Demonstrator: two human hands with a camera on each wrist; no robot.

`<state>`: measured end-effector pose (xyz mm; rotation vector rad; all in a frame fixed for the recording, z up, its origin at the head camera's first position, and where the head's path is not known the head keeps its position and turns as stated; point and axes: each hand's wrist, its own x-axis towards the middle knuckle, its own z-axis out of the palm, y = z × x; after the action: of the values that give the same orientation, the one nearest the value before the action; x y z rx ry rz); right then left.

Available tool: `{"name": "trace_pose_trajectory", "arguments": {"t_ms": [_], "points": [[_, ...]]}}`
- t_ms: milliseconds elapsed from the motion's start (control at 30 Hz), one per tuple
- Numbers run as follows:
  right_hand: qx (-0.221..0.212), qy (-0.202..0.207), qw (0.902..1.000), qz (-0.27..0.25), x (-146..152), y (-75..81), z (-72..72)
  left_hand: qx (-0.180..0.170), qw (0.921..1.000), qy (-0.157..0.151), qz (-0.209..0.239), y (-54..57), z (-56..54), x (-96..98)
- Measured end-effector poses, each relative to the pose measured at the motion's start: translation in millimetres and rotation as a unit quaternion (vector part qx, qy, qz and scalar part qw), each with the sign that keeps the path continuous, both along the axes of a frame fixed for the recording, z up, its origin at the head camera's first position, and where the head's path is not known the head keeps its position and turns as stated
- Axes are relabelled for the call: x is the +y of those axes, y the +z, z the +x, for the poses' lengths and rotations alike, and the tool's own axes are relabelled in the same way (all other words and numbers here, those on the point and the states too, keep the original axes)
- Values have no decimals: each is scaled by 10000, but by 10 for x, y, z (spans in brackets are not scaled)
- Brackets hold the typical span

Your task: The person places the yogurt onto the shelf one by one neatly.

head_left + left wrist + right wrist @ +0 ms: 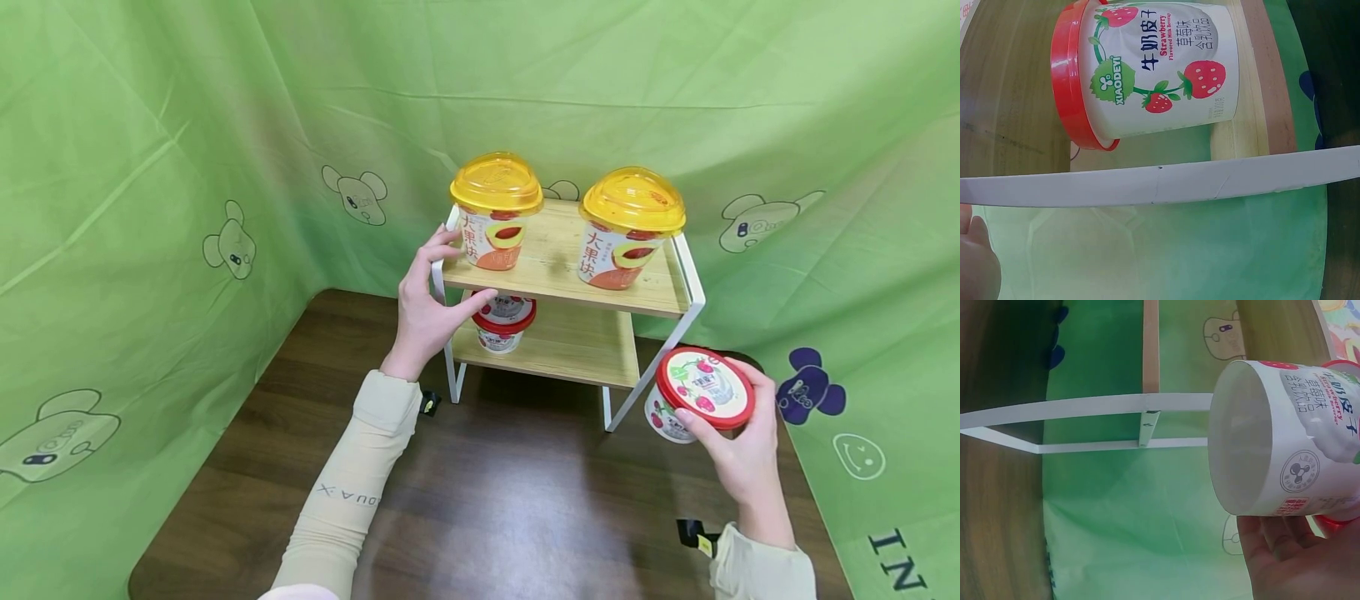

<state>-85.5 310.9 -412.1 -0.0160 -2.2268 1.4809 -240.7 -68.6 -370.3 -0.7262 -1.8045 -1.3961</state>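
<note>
My right hand [746,454] grips a white strawberry milk cup [667,417] with a red lid, off the right front leg of a two-tier shelf. Its bare white base [1239,437] faces the right wrist camera. At the shelf's left end my left hand [427,312] is spread, fingertips by the top board's edge and thumb in front of the lower tier. Behind that thumb another strawberry milk cup [501,340] with a red lid stands on the lower board; its printed side [1166,69] fills much of the left wrist view.
Two fruit cups, a left one [491,237] and a right one [618,254], stand on the top board [555,258] under yellow domed lids. White metal legs [652,367] carry the shelf on a dark wooden surface [480,500]. Green printed cloth [600,75] hangs around it.
</note>
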Motion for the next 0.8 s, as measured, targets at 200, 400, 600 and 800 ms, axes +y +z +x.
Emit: {"name": "trace_pose_trajectory", "arguments": {"t_ms": [200, 400, 600, 800], "points": [[145, 114, 9998, -44, -14, 21, 14, 1, 10000, -4, 13, 8, 13, 1], [194, 151, 9997, -83, -48, 53, 28, -53, 10000, 10, -16, 8, 8, -3], [299, 249, 9992, -90, -88, 78, 25, -57, 10000, 46, -48, 8, 10, -2], [292, 324, 9990, 22, -138, 77, 12, -58, 10000, 5, -18, 14, 11, 1]]}}
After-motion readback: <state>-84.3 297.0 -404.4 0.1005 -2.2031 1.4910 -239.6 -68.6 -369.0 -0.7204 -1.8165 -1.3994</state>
